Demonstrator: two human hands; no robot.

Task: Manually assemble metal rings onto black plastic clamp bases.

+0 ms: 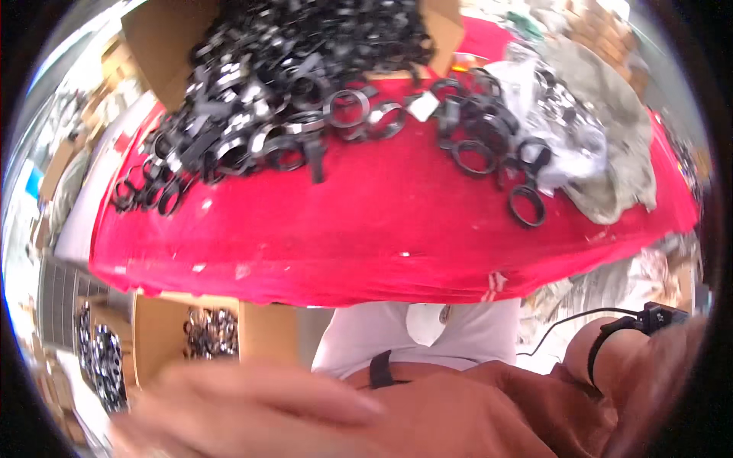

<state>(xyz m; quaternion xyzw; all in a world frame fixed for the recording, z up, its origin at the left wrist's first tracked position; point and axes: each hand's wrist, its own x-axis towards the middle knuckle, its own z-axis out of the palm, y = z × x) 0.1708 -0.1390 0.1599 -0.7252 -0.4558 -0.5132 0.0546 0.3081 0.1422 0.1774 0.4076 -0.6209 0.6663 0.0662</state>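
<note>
My left hand point(252, 404) is large and motion-blurred at the lower left, close to the camera. Its fingers look stretched out, and no object shows in them. At the lower right my right arm point(588, 347) is bent, wearing a black strap point(602, 355) with a small black box point(663, 314) and cable. My right hand's fingers cannot be made out in the blur near that edge. Both arms are off the red-covered table point(366, 221). Across its far side lies a big pile of black and shiny rings with bands point(305, 61), resembling clamps, spilling from a cardboard box point(156, 57).
Single black rings point(527, 206) lie at the right of the table, beside a clear plastic bag point(573, 153) of shiny parts and a grey-green sack point(611, 91). Below left, an open carton point(263, 332) holds more metal pieces. My lap in white trousers point(489, 336) meets the table's front edge.
</note>
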